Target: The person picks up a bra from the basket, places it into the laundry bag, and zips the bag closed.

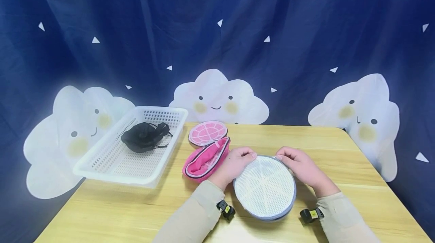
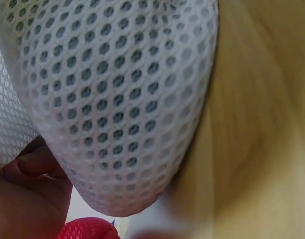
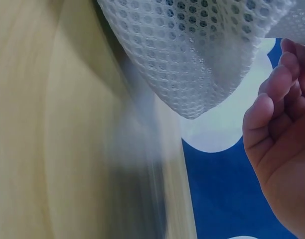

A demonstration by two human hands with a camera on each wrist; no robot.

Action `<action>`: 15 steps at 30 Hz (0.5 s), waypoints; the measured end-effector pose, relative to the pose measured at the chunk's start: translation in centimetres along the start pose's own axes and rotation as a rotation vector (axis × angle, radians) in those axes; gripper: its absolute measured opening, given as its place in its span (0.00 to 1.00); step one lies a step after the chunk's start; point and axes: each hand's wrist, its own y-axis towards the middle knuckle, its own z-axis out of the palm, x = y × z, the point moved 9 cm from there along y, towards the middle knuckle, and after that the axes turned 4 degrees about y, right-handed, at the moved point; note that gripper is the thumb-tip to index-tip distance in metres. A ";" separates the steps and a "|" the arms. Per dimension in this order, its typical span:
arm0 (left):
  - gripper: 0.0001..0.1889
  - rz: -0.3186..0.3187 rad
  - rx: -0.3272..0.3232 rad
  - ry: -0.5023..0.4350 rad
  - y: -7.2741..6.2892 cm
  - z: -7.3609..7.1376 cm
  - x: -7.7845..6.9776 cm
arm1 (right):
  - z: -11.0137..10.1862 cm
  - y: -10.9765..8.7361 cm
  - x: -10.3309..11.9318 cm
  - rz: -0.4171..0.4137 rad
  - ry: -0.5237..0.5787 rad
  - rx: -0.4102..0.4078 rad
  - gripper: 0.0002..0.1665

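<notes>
A round white mesh laundry bag [image 1: 265,188] with a grey-blue edge is tilted up over the table in front of me. My left hand [image 1: 236,163] pinches its far rim on the left, and my right hand [image 1: 301,166] pinches the same rim a little to the right. Close up in the left wrist view, the mesh [image 2: 112,94] bulges down beside the left fingers. The right wrist view has the mesh [image 3: 192,64] beside curled right fingers [image 3: 274,94]. Just left of my left hand lies a pink mesh bag [image 1: 206,160] with its mouth gaping.
A flat round pink mesh piece [image 1: 208,133] lies behind the pink bag. Over at the left stands a white perforated plastic basket [image 1: 117,177] holding a black drawstring bag [image 1: 144,137]. The wooden table [image 1: 357,186] ends at a dark blue curtain [image 1: 292,16] with clouds.
</notes>
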 end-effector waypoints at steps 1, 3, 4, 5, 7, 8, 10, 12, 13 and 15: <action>0.09 -0.003 -0.002 -0.007 0.0 0.0 0.0 | 0.0 0.0 0.0 0.001 0.000 0.000 0.09; 0.09 -0.008 -0.012 -0.014 0.1 0.0 0.2 | -0.1 0.0 0.0 -0.002 -0.002 -0.004 0.10; 0.09 -0.012 -0.018 -0.015 0.1 -0.1 0.3 | -0.2 0.0 0.0 -0.003 -0.001 -0.006 0.10; 0.09 -0.015 -0.026 -0.016 0.2 -0.2 0.5 | -0.3 0.0 0.0 -0.006 0.001 -0.010 0.10; 0.09 -0.022 -0.040 -0.028 0.3 -0.3 0.8 | -0.4 -0.1 0.0 -0.011 0.010 -0.015 0.10; 0.09 -0.024 -0.047 -0.032 0.3 -0.4 0.9 | -0.5 -0.1 0.0 -0.013 0.016 -0.016 0.10; 0.09 -0.025 -0.053 -0.045 0.3 -0.5 1.0 | -0.5 -0.1 -0.1 -0.017 0.025 -0.015 0.10; 0.09 -0.023 -0.054 -0.058 0.3 -0.5 1.1 | -0.6 -0.1 -0.1 -0.017 0.026 -0.014 0.10; 0.09 -0.023 -0.054 -0.058 0.4 -0.6 1.1 | -0.6 -0.1 -0.1 -0.017 0.022 -0.015 0.10; 0.09 -0.026 -0.057 -0.058 0.4 -0.6 1.1 | -0.7 -0.1 -0.2 -0.015 0.015 -0.017 0.10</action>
